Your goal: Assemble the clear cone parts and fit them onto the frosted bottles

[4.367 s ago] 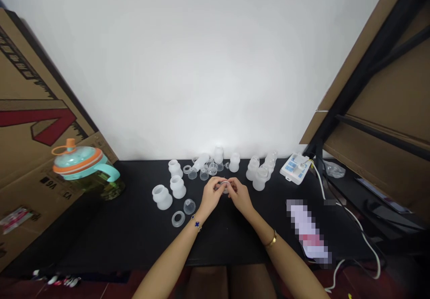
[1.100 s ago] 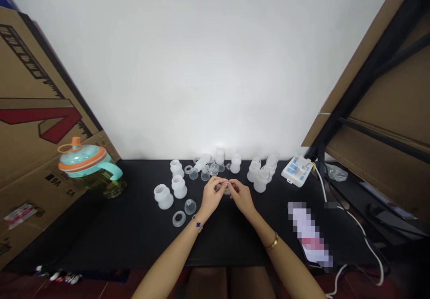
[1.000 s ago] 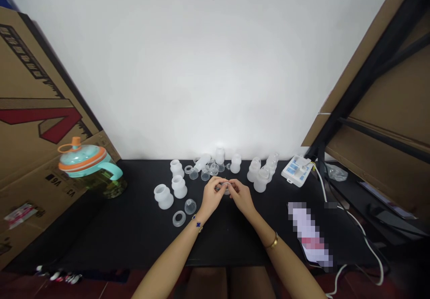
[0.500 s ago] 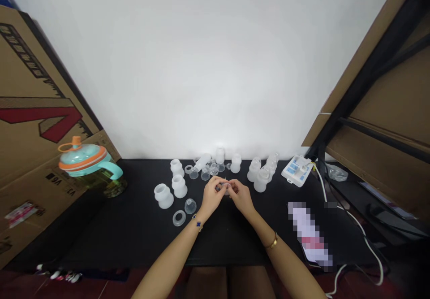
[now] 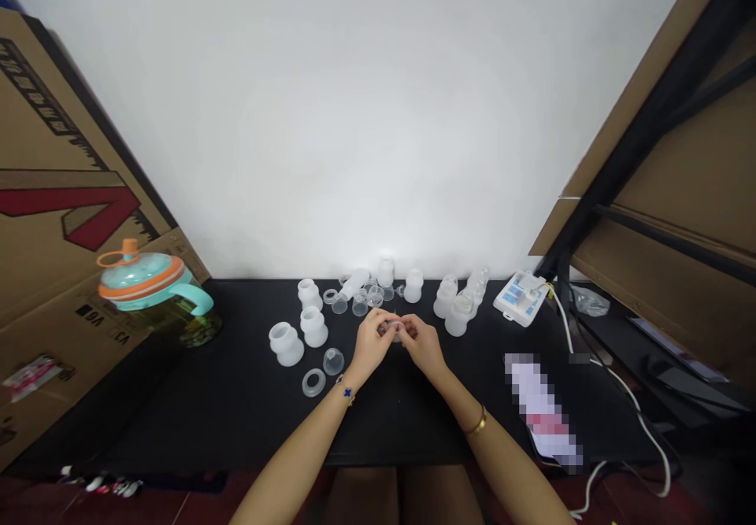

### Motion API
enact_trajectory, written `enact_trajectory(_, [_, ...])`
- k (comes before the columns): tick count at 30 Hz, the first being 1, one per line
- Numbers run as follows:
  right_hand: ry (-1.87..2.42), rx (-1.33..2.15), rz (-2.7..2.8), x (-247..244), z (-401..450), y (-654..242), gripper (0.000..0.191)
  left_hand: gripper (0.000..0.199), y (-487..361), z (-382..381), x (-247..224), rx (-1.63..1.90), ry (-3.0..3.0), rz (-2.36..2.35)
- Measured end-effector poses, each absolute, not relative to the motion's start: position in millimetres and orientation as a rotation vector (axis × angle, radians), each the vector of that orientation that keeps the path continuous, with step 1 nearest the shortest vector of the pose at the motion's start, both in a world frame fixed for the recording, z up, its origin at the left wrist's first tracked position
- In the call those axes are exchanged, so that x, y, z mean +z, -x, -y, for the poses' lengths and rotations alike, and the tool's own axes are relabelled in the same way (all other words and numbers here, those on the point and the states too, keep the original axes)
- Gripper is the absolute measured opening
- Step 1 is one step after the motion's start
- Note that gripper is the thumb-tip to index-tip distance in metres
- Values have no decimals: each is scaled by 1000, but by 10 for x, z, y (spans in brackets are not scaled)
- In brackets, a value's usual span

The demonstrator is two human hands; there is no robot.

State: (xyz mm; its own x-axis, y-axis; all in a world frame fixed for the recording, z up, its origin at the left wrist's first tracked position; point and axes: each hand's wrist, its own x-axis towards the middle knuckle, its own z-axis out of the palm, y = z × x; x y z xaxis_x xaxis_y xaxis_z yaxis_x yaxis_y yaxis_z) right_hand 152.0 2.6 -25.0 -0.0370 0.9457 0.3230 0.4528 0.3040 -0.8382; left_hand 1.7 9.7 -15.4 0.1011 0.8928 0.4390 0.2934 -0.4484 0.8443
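Observation:
Both hands meet near the middle of the black table. My left hand (image 5: 373,341) and my right hand (image 5: 421,342) pinch a small translucent ring-like piece (image 5: 398,334) between thumbs and fingers; the fingers cover much of it. To the left lie a clear dome cap (image 5: 334,361) and a frosted ring (image 5: 313,382). White bottles, among them a wide one (image 5: 287,344) and one behind it (image 5: 313,327), stand left of my left hand. Behind the hands are several clear caps (image 5: 360,302). Beyond my right hand stand capped bottles (image 5: 459,315).
A teal and orange lidded jug (image 5: 159,289) stands at the far left by a cardboard box (image 5: 53,194). At the right are a white power strip (image 5: 520,298), a phone with a blurred screen (image 5: 543,411), white cables (image 5: 631,391) and a plastic bag (image 5: 591,301).
The camera view has shifted very slightly. Both hands stay together round the small piece, with a slight change in the fingers.

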Motion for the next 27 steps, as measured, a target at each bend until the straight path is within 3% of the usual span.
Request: enact_trajectory(27, [1348, 647, 1649, -225, -13, -1513, 20, 16, -9, -104, -148, 1333, -1865, -1200])
